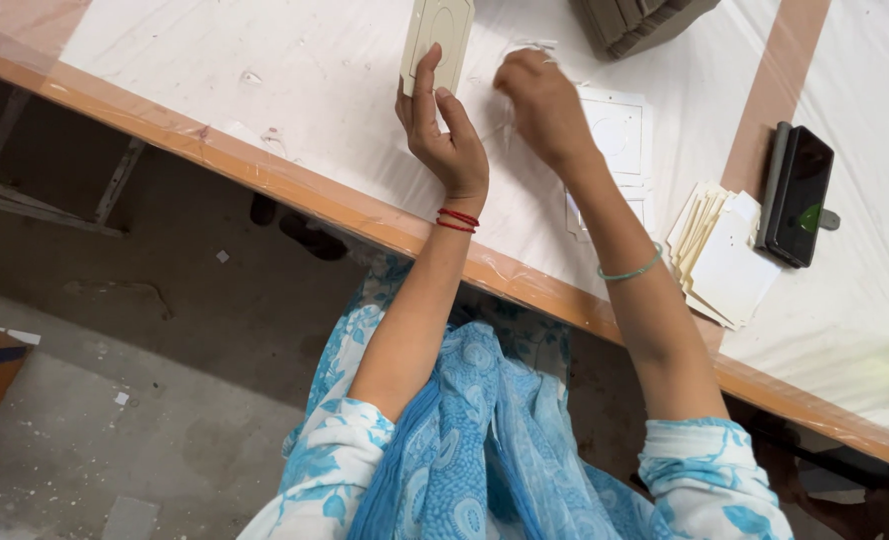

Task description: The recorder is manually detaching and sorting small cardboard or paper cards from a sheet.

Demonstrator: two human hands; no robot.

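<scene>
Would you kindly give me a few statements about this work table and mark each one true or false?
1. The left hand holds a cream card with a cut-out. True.
2. The black phone lies on the floor. False: it lies on the table, at the right.
3. A fanned stack of cream cards lies beside the phone. True.
4. The right hand rests on the phone. False: it is over the white sheets.
</scene>
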